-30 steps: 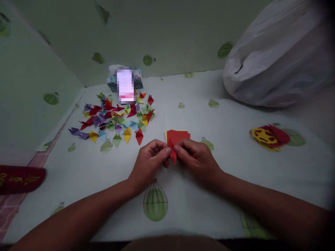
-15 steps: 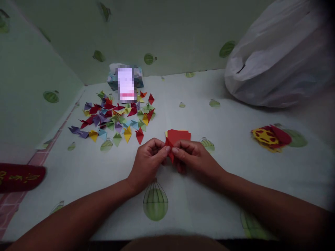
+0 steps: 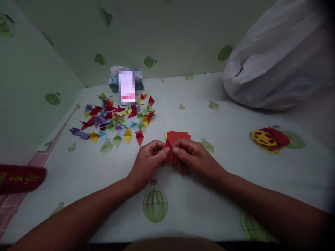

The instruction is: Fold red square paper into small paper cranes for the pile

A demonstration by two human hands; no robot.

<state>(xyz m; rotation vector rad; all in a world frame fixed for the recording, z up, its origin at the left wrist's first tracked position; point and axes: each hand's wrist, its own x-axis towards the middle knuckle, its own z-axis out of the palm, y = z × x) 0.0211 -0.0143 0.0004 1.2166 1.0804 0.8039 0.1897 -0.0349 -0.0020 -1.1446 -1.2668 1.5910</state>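
Note:
Between my two hands is a small folded piece of red origami paper (image 3: 170,155), pinched from both sides. My left hand (image 3: 149,157) grips its left side with thumb and curled fingers. From the right, my right hand (image 3: 192,155) pinches it in the same way, thumb tip close to the other thumb. Just beyond the fingers lies a stack of red paper squares (image 3: 179,135), with a yellow edge showing at its left. A pile of folded paper cranes (image 3: 112,118) in many colours spreads over the table to the far left of my hands.
A blurred, lit phone (image 3: 127,86) leans on a tissue box (image 3: 140,79) by the back wall. At the back right bulges a white plastic bag (image 3: 269,76). Red and yellow cut-outs (image 3: 269,138) lie on the right, and a red item with yellow characters (image 3: 22,179) at the left edge.
The red paper between my fingertips has turned slightly and looks narrower. Both hands stay in nearly the same place; the whole view has shifted a little.

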